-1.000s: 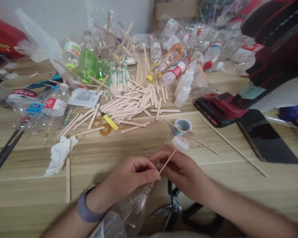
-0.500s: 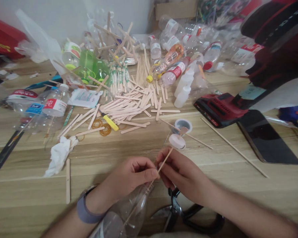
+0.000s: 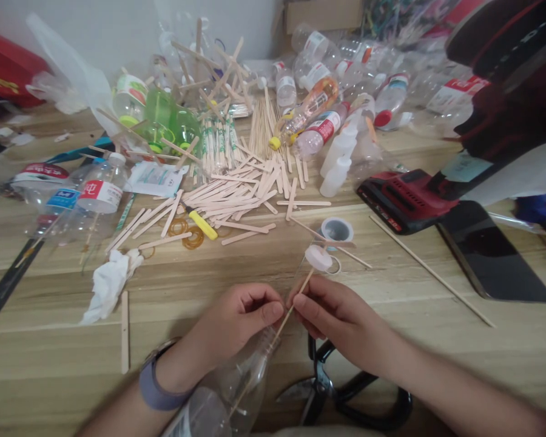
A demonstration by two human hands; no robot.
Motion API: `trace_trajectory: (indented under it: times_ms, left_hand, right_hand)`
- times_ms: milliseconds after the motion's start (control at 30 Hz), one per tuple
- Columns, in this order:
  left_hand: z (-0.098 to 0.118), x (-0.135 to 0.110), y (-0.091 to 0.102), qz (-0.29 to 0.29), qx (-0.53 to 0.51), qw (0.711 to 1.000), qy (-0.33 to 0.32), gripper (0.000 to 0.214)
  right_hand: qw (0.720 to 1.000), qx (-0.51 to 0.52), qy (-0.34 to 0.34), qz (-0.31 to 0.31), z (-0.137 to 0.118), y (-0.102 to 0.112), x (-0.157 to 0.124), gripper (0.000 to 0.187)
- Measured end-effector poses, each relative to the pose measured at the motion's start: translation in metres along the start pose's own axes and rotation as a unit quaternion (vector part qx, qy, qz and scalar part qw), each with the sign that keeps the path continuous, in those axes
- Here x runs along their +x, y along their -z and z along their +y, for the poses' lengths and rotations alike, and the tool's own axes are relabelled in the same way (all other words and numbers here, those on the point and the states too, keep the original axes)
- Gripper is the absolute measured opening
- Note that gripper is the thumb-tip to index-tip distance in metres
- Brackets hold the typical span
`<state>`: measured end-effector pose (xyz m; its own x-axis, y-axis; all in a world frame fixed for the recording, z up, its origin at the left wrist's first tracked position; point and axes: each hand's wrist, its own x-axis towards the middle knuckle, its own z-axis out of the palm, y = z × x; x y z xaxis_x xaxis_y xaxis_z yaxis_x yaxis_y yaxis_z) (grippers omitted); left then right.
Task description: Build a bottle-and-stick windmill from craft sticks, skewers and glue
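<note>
A thin wooden skewer (image 3: 281, 331) runs up out of the neck of a clear plastic bottle (image 3: 248, 382). My right hand (image 3: 334, 306) pinches the skewer just below a white round cap (image 3: 318, 258) at its upper end. A short flat wooden piece (image 3: 339, 244) shows behind the cap. My left hand (image 3: 243, 318) is closed beside the skewer, thumb against forefinger, just above the bottle neck; what its fingertips hold, if anything, is hidden. Black-handled scissors (image 3: 321, 379) lie below my right hand. A roll of grey tape (image 3: 337, 230) sits beyond the cap.
Popsicle sticks (image 3: 236, 197) lie heaped ahead, with rubber bands (image 3: 193, 238) and a yellow-handled tool (image 3: 202, 224). Plastic bottles (image 3: 321, 124) crowd the back. At right stand a red-and-black power drill (image 3: 404, 197) and a phone (image 3: 495, 255). Crumpled tissue (image 3: 109, 288) lies left.
The skewer has turned, so the wooden piece by the cap now points right. The cap has shifted slightly left. My left fingertips have moved a little left, off the skewer.
</note>
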<state>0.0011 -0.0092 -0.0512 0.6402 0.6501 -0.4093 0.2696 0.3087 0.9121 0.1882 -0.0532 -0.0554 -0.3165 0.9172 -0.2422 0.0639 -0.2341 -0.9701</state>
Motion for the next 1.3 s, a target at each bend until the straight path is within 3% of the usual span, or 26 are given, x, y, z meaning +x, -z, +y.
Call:
trace_trajectory:
  times_ms: [433, 767, 1000, 1300]
  left_hand:
    - [0.0036, -0.0037, 0.0007, 0.031, 0.026, 0.999, 0.027, 0.023]
    - [-0.0022, -0.0017, 0.0006, 0.008, 0.009, 0.999, 0.047, 0.029]
    - [0.0004, -0.0027, 0.0001, 0.027, 0.017, 0.999, 0.039, 0.028]
    - [-0.0002, -0.0001, -0.0009, 0.053, -0.03, 0.997, 0.044, 0.027]
  right_hand:
    - [0.991, -0.128, 0.038, 0.032, -0.0042, 0.0034, 0.0015, 0.029]
    - [0.986, -0.151, 0.059, 0.039, -0.0027, 0.0019, 0.0027, 0.025]
    - [0.98, -0.176, 0.078, 0.052, -0.0008, 0.002, 0.0004, 0.025]
    - [0.922, -0.329, 0.202, 0.01, 0.0021, 0.0046, -0.0039, 0.016]
